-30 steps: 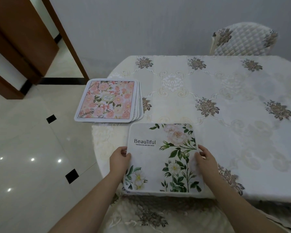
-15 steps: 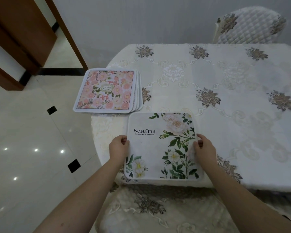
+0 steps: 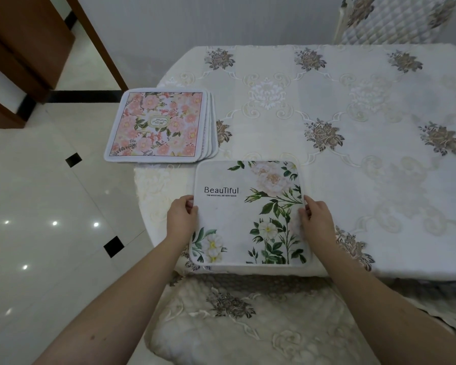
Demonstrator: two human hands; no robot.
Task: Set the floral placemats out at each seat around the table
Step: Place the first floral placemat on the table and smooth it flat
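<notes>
A white placemat (image 3: 248,214) printed with green leaves, pale roses and the word "BeauTiful" lies flat at the table's near edge. My left hand (image 3: 182,217) pinches its left edge, fingers curled over the rim. On the mat's right edge my right hand (image 3: 315,222) grips it the same way. A stack of several placemats (image 3: 158,125), the top one pink and floral, lies on the table's near left corner, partly hanging over the edge.
The table (image 3: 353,106) wears a cream embroidered cloth with brown flower motifs. A cushioned chair seat (image 3: 248,325) sits under the near edge, and a quilted chair back (image 3: 395,19) stands at the far side. Shiny tiled floor (image 3: 50,206) lies to the left.
Both hands have held the white placemat throughout. It appears slightly higher in view, and the camera has tilted down a little. The pink stack has not moved.
</notes>
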